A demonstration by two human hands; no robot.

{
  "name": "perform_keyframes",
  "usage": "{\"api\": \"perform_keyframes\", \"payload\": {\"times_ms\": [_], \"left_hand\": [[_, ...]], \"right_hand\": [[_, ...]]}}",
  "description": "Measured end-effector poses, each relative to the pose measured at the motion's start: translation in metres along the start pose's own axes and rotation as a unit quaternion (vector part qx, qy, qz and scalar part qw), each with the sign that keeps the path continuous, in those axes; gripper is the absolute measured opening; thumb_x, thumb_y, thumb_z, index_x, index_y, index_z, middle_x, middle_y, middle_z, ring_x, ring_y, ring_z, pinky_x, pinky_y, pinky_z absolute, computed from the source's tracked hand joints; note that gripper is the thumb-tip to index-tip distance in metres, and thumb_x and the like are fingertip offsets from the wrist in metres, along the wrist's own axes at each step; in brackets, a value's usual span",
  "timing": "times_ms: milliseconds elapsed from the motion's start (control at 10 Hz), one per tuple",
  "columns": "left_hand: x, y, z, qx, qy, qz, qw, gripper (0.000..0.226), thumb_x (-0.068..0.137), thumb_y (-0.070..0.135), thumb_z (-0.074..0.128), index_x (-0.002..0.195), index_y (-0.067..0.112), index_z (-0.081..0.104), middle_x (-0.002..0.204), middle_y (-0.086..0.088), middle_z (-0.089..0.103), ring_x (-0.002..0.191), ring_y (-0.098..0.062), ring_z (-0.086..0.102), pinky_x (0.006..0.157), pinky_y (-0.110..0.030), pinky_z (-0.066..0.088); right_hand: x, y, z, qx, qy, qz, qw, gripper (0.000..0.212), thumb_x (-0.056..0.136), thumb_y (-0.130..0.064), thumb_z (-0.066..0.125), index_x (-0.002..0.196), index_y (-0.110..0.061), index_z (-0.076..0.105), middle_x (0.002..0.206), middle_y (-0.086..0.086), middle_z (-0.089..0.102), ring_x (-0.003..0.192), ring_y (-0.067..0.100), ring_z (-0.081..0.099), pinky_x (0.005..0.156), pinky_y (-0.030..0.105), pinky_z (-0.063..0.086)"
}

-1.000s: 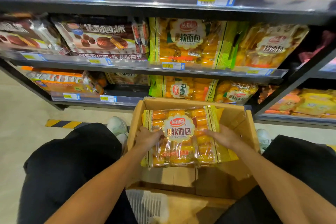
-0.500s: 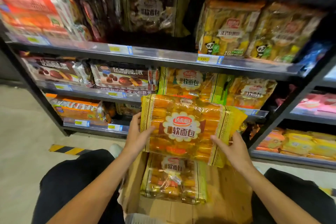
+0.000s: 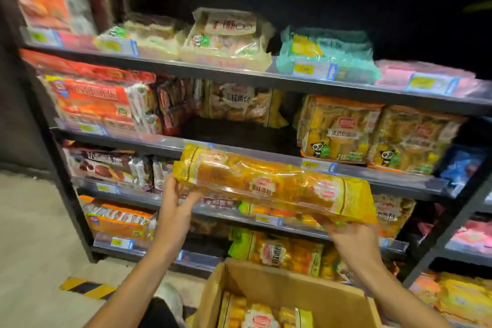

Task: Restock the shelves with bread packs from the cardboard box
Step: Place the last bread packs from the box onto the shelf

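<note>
A yellow-orange bread pack (image 3: 271,184) is held flat and nearly level in front of the shelf edge (image 3: 253,150), just below a dark gap on that shelf. My left hand (image 3: 177,194) grips its left end and my right hand (image 3: 346,231) holds its right end from below. The open cardboard box (image 3: 282,287) sits low in front of me with another bread pack (image 3: 261,314) lying inside.
The dark shelving unit holds panda-marked bread packs (image 3: 343,130) right of the gap and red snack packs (image 3: 98,104) to its left. More packs fill the shelves above and below. A yellow-black floor strip (image 3: 85,286) lies at the lower left.
Both hands lifted the bread pack out of the box and up to the middle shelf, tipping it from upright to flat. My view swung upward.
</note>
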State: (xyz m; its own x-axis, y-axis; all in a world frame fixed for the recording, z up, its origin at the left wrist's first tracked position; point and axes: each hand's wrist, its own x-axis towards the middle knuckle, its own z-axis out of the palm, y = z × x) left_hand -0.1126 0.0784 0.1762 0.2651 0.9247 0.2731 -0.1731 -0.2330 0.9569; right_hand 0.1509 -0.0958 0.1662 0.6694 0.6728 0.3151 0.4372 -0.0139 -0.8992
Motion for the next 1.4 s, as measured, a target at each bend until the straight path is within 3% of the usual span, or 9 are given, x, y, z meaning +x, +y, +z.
{"api": "perform_keyframes", "payload": {"times_ms": [100,200,300,400,500,600,1000,1200,1400], "left_hand": [[0.028,0.024,-0.006,-0.015,0.029,0.025,0.999,0.033,0.094,-0.003,0.055,0.120,0.016,0.049,0.094,0.010,0.067,0.092,-0.006,0.065,0.089,-0.030,0.049],[0.044,0.034,-0.006,-0.028,0.068,0.035,0.997,0.027,0.095,-0.006,0.051,0.110,0.017,0.050,0.088,0.006,0.060,0.091,-0.021,0.063,0.089,-0.038,0.050],[0.077,0.033,-0.006,-0.027,0.128,0.056,0.990,0.044,0.094,-0.011,0.045,0.117,0.025,0.053,0.096,0.009,0.057,0.079,0.011,0.058,0.077,-0.006,0.046],[0.104,0.035,-0.004,-0.006,0.155,0.065,0.986,0.046,0.094,-0.008,0.049,0.133,0.017,0.048,0.106,0.012,0.056,0.087,0.007,0.055,0.069,0.005,0.038],[0.155,0.029,-0.001,0.042,0.119,0.079,0.989,0.047,0.094,0.005,0.058,0.138,0.017,0.046,0.124,0.003,0.056,0.111,-0.007,0.056,0.101,-0.017,0.044],[0.199,0.019,0.000,0.158,0.093,0.039,0.982,0.049,0.092,0.016,0.062,0.138,0.015,0.046,0.131,-0.007,0.049,0.120,-0.021,0.052,0.108,-0.038,0.041],[0.309,-0.009,0.031,0.243,0.046,-0.029,0.968,0.053,0.095,0.023,0.060,0.140,-0.001,0.043,0.143,-0.018,0.047,0.133,-0.033,0.045,0.107,-0.034,0.037],[0.322,-0.041,0.053,0.391,-0.067,-0.060,0.916,0.029,0.094,0.016,0.061,0.116,-0.003,0.066,0.116,-0.021,0.066,0.113,-0.037,0.062,0.086,-0.034,0.048],[0.326,-0.042,0.057,0.591,-0.143,-0.015,0.793,0.039,0.091,0.033,0.067,0.122,0.009,0.062,0.125,-0.015,0.062,0.120,-0.038,0.057,0.102,-0.039,0.047]], "right_hand": [[0.041,-0.018,0.017,0.128,0.015,0.002,0.992,0.022,0.083,0.003,0.074,0.090,-0.018,0.069,0.078,-0.013,0.076,0.073,-0.009,0.068,0.080,0.029,0.060],[0.064,-0.026,0.024,0.234,-0.007,0.004,0.972,0.012,0.091,-0.008,0.067,0.093,-0.020,0.068,0.076,-0.011,0.075,0.069,-0.001,0.071,0.066,0.024,0.061],[0.105,-0.045,0.047,0.222,-0.040,0.016,0.974,0.038,0.078,-0.060,0.066,0.056,-0.030,0.073,0.056,-0.020,0.067,0.052,-0.005,0.064,0.051,0.008,0.051],[0.136,-0.057,0.062,0.103,0.031,-0.049,0.993,0.038,0.102,-0.036,0.049,0.082,-0.024,0.078,0.077,-0.005,0.073,0.067,0.005,0.071,0.058,0.017,0.058],[0.180,-0.055,0.084,0.010,0.058,-0.145,0.988,0.032,0.093,-0.010,0.068,0.120,0.003,0.057,0.105,0.008,0.069,0.087,0.011,0.071,0.074,0.025,0.058],[0.210,-0.044,0.103,-0.039,0.009,-0.075,0.996,0.049,0.075,-0.035,0.084,0.095,0.004,0.061,0.078,0.010,0.065,0.063,0.017,0.061,0.061,0.032,0.049],[0.324,-0.025,0.159,-0.202,0.035,0.109,0.973,0.109,0.060,-0.075,0.049,0.141,-0.002,0.049,0.143,0.023,0.050,0.125,0.033,0.051,0.103,0.040,0.040],[0.315,-0.047,0.169,-0.250,-0.002,0.093,0.964,0.075,0.100,-0.038,0.056,0.156,-0.002,0.021,0.163,0.019,0.023,0.148,0.036,0.025,0.116,0.037,0.022],[0.291,-0.026,0.169,-0.495,-0.099,-0.058,0.861,0.040,0.100,-0.043,0.050,0.131,-0.019,0.051,0.111,0.008,0.063,0.101,0.033,0.059,0.081,0.038,0.049]]}}
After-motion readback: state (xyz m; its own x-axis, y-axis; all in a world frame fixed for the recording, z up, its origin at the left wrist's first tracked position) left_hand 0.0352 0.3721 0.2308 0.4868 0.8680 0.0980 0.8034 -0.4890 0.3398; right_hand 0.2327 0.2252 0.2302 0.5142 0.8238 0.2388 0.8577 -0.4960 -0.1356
